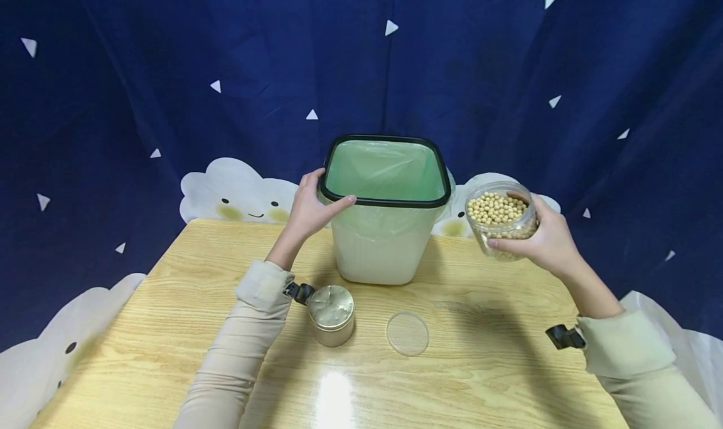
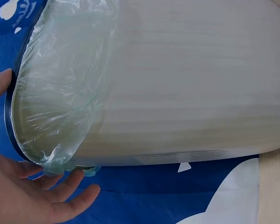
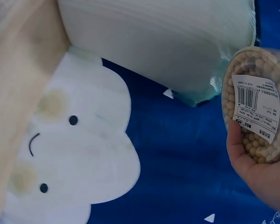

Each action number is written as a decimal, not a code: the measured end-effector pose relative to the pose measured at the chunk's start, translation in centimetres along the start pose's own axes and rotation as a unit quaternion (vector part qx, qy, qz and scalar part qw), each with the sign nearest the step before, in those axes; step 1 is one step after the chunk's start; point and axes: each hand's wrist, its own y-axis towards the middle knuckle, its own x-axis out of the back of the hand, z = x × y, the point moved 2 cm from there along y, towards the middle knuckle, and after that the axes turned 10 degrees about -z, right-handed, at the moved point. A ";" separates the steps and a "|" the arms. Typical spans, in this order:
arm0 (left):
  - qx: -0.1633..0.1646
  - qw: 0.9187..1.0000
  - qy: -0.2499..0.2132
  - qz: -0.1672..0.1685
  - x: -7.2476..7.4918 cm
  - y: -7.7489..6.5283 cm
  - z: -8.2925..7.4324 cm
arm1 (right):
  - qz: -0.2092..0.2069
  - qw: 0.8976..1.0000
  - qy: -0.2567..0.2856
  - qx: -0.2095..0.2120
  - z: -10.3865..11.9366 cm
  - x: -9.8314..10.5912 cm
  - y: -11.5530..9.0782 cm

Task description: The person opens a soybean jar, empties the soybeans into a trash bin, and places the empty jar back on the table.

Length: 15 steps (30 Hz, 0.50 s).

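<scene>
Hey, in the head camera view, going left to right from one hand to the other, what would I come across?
Left hand → lined bin with a black rim → clear jar of small beige balls → right hand.

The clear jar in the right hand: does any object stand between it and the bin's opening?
No separate object is visible between the jar and the bin, only its black rim and the overhanging liner.
</scene>
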 end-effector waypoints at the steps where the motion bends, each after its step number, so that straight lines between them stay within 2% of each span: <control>1: 0.000 1.000 0.000 0.001 0.0 0.0 0.0 | 0.001 1.000 -0.001 0.000 0.2 0.2 0.4; 5: -0.001 1.000 -0.003 0.002 -0.1 0.0 0.1 | 0.000 1.000 -0.003 -0.006 1.2 0.7 2.0; 11: -0.001 1.000 -0.006 0.001 -0.1 0.0 0.1 | -0.001 0.999 0.037 -0.036 2.4 1.0 4.8; 15: 0.001 1.000 -0.007 0.000 -0.1 -0.1 0.1 | -0.003 0.998 0.049 -0.039 3.3 1.2 6.5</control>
